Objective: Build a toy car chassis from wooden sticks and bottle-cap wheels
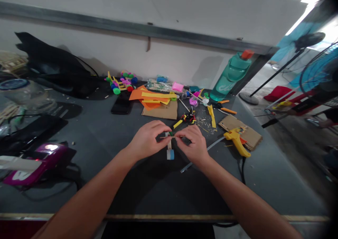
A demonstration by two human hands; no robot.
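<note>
Both my hands meet over the middle of the dark table. My left hand point(148, 140) and my right hand point(191, 143) pinch a small wooden stick point(169, 145) from either side. A blue-and-white bottle cap point(170, 154) sits on the stick's lower end, and a small green part point(169, 134) shows between my fingers, partly hidden. Just beyond my right hand lie pliers with yellow and red handles point(186, 119). To its right, a long grey rod point(208, 149) runs past my wrist towards a yellow hot glue gun point(237, 142) resting on cardboard point(240, 131).
Orange and yellow foam sheets point(153, 96) lie on cardboard point(161, 111) at the back, near a black phone point(121, 103) and small toy frames with coloured wheels point(121, 83). A teal bottle point(229, 77) stands at the back right corner. A black bag point(52, 68) lies left; a fan point(319, 69) stands right.
</note>
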